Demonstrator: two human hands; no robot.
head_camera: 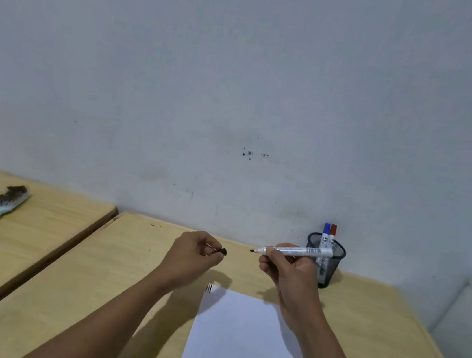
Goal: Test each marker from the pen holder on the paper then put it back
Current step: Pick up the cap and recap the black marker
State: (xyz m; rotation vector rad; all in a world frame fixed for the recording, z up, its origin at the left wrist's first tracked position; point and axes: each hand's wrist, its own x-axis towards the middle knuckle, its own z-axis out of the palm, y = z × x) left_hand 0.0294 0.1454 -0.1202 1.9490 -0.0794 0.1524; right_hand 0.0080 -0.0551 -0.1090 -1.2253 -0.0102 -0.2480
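Nearest, the white paper (245, 341) bears short black strokes at its far left corner. Above it, the right hand (288, 271) grips an uncapped black marker (294, 251), and the left hand (194, 253) pinches its cap (223, 251). Recapping looks next: tip and cap must align. Beyond, the mesh pen holder (327, 261) keeps the blue and red markers (329, 233).

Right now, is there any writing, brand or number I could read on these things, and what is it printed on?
Nothing reads clearly.
Marker in the right hand: black print along the barrel, too blurred to read.
Blue-capped marker and red-capped marker in the pen holder: small dark logos, too small to read.
Paper: short black strokes at the top left corner, not letters.
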